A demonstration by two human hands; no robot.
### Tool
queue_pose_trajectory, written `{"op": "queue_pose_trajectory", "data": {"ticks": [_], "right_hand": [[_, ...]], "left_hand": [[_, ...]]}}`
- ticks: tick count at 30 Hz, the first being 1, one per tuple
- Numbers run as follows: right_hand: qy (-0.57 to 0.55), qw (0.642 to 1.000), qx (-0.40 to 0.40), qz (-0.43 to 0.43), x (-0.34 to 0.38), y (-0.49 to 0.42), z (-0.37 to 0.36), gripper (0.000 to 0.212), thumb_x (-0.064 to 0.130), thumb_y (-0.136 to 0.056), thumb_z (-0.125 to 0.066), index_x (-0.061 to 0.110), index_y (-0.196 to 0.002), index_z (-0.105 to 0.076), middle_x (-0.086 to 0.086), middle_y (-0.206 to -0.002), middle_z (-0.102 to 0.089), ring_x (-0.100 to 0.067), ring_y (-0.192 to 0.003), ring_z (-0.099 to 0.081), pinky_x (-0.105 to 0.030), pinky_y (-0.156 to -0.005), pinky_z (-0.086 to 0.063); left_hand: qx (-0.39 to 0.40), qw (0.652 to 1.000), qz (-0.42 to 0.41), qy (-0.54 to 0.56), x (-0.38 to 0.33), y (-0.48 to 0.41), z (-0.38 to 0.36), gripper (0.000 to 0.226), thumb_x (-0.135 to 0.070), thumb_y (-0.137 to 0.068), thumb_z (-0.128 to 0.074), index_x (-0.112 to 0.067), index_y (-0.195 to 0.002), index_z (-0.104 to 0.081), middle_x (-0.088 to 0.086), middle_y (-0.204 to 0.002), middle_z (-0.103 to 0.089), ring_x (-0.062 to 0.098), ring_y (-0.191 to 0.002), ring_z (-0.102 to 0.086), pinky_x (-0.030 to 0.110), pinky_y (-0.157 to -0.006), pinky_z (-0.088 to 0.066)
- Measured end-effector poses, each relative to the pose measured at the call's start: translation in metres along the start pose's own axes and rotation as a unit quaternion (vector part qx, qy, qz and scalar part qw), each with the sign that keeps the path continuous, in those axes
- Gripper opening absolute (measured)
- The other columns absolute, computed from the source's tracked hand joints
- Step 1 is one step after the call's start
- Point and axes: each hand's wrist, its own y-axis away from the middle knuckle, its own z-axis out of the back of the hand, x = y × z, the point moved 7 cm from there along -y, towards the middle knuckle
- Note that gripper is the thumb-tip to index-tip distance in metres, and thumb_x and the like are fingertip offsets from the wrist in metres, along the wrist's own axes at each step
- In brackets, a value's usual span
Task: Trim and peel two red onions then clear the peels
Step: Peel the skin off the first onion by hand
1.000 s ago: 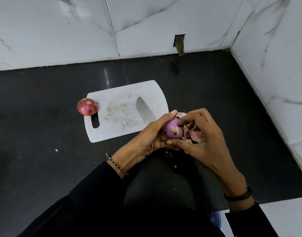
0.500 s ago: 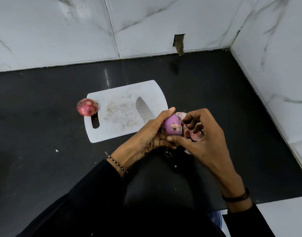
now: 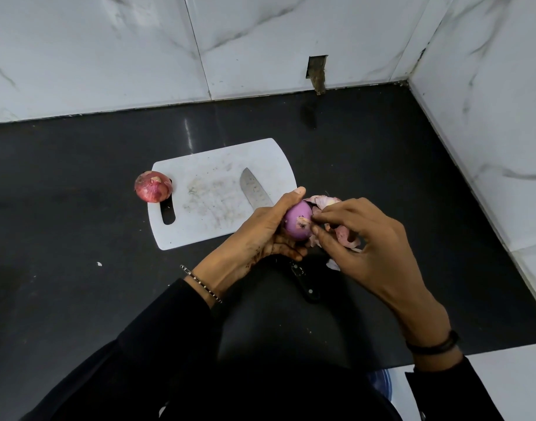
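My left hand [image 3: 262, 230] grips a mostly peeled purple onion [image 3: 297, 221] just off the right edge of the white cutting board [image 3: 206, 174]. My right hand [image 3: 366, 238] pinches a scrap of skin on the onion's side with thumb and forefinger. Loose pinkish peels [image 3: 341, 235] lie on the black counter under and behind my right hand. A second red onion [image 3: 152, 186], still in its dry skin, sits at the board's left edge. The knife lies with its blade [image 3: 254, 189] on the board and its black handle [image 3: 306, 284] below my hands.
The black counter [image 3: 78, 238] runs to marble walls at the back and right, forming a corner [image 3: 409, 83]. A small white speck [image 3: 99, 264] lies left of my arm. A blue rim [image 3: 382, 384] shows below the counter's front edge.
My right hand's fingers have shifted from curled over the peels to pinching skin on the onion's side. The onion has turned slightly in my left hand.
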Motion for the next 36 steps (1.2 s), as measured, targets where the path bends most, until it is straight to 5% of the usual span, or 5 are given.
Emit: {"op": "queue_pose_trajectory", "data": {"ticks": [6,23,29,32,36], "right_hand": [[0.059,0.997,0.002,0.043,0.008,-0.004,-0.002,0.029,0.038,-0.090,-0.063,0.013,-0.098,-0.074,0.002,-0.097,-0.070,-0.015,-0.089,-0.064,-0.037,-0.071,-0.054],[0.030,0.997,-0.025,-0.069,-0.003,0.010,-0.007,0.019,0.039,-0.087,-0.064,0.021,-0.092,-0.062,0.011,-0.089,-0.060,-0.006,-0.075,-0.056,-0.030,-0.061,-0.052],[0.013,0.985,-0.076,-0.155,-0.021,0.012,-0.003,0.025,0.006,-0.097,-0.057,0.014,-0.117,-0.069,0.004,-0.111,-0.071,-0.011,-0.097,-0.066,-0.040,-0.083,-0.056],[-0.077,0.973,-0.079,-0.205,-0.006,0.005,-0.007,0.036,0.026,-0.104,-0.043,0.018,-0.134,-0.060,0.006,-0.131,-0.063,-0.007,-0.119,-0.057,-0.039,-0.102,-0.050],[-0.216,0.951,-0.053,-0.215,0.027,-0.008,-0.040,0.055,0.053,-0.105,-0.027,0.030,-0.155,-0.032,0.019,-0.162,-0.025,0.005,-0.149,-0.018,-0.031,-0.124,-0.021]], "left_hand": [[0.001,1.000,0.016,-0.027,0.005,0.000,0.003,0.061,-0.063,-0.091,-0.053,-0.005,-0.087,-0.072,0.018,-0.080,-0.073,0.023,-0.061,-0.068,0.028,-0.059,-0.059],[-0.027,0.999,0.033,0.013,0.010,-0.006,0.004,0.070,-0.066,-0.091,-0.052,0.000,-0.100,-0.074,0.019,-0.089,-0.076,0.024,-0.069,-0.072,0.032,-0.067,-0.061],[-0.046,0.997,0.032,0.056,0.011,-0.002,0.003,0.058,-0.061,-0.093,-0.055,-0.004,-0.093,-0.067,0.018,-0.083,-0.076,0.026,-0.072,-0.073,0.035,-0.076,-0.063],[-0.054,0.996,0.014,0.072,0.010,0.000,-0.004,0.049,-0.057,-0.094,-0.055,-0.009,-0.096,-0.065,0.015,-0.081,-0.077,0.027,-0.078,-0.075,0.037,-0.082,-0.062],[-0.016,0.997,-0.053,0.058,0.006,0.011,-0.024,0.034,-0.050,-0.102,-0.045,-0.026,-0.110,-0.069,-0.005,-0.105,-0.077,0.009,-0.101,-0.072,0.025,-0.086,-0.058]]}}
